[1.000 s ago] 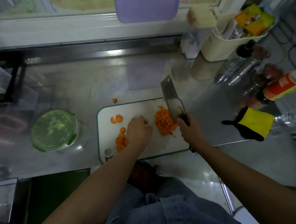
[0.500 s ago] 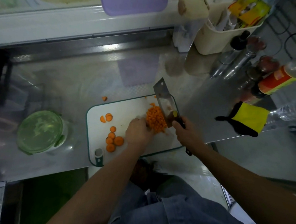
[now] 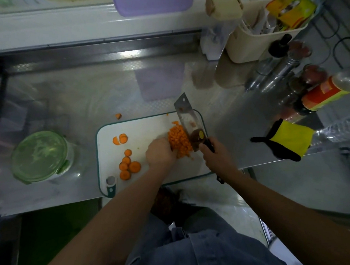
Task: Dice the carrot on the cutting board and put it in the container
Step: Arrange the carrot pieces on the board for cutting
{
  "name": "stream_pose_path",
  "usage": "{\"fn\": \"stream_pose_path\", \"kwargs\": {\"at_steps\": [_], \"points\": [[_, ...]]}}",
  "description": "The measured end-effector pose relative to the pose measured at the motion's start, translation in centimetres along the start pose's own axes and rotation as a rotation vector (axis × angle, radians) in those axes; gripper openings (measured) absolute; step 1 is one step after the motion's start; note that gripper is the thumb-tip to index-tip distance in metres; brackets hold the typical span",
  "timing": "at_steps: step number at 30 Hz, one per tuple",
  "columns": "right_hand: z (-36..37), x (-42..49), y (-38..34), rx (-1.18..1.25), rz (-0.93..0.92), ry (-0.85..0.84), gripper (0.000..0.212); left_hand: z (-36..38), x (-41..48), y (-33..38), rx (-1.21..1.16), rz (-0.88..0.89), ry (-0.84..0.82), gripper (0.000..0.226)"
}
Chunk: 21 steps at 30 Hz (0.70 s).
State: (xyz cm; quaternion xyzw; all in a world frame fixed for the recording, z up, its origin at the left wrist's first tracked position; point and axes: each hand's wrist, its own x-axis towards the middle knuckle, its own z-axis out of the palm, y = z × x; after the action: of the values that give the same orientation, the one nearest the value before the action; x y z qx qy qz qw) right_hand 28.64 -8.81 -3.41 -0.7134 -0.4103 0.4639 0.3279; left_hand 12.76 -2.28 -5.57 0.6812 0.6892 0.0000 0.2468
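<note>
A white cutting board [image 3: 146, 128] with a green rim lies on the steel counter. A heap of diced carrot [image 3: 178, 141] sits at its right middle. My left hand [image 3: 160, 154] presses against the heap's left side with curled fingers. My right hand [image 3: 215, 154] grips the black handle of a cleaver [image 3: 188, 121], whose blade stands tilted against the heap's right side. Several round carrot slices [image 3: 128, 164] lie on the board's left part, and two more carrot slices [image 3: 120, 139] lie further back. A round container [image 3: 42, 155] with a green lid stands left of the board.
One carrot piece [image 3: 118, 116] lies on the counter behind the board. A yellow and black glove [image 3: 287, 141] lies at the right. Bottles [image 3: 322, 93] and a cream tub [image 3: 262, 39] crowd the back right. A purple lid [image 3: 150, 0] leans at the back wall.
The cleaver has tilted and moved against the right of the diced heap. My left hand has slid right, from the slices to the heap's left side, squeezing the heap together.
</note>
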Motion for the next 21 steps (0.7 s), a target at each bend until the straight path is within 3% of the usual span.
{"fn": "stream_pose_path", "kwargs": {"at_steps": [10,17,21], "points": [[0.0,0.3,-0.2,0.042,0.03,-0.01,0.018,0.0,0.0,-0.9,0.004,0.139,0.046,0.025],[0.1,0.4,-0.6,0.086,0.036,0.007,0.012,-1.5,0.5,-2.3,-0.381,-0.029,0.155,0.028],[0.7,0.4,-1.1,0.082,0.028,-0.013,0.013,-2.0,1.0,-3.0,-0.65,-0.194,0.16,0.018]]}}
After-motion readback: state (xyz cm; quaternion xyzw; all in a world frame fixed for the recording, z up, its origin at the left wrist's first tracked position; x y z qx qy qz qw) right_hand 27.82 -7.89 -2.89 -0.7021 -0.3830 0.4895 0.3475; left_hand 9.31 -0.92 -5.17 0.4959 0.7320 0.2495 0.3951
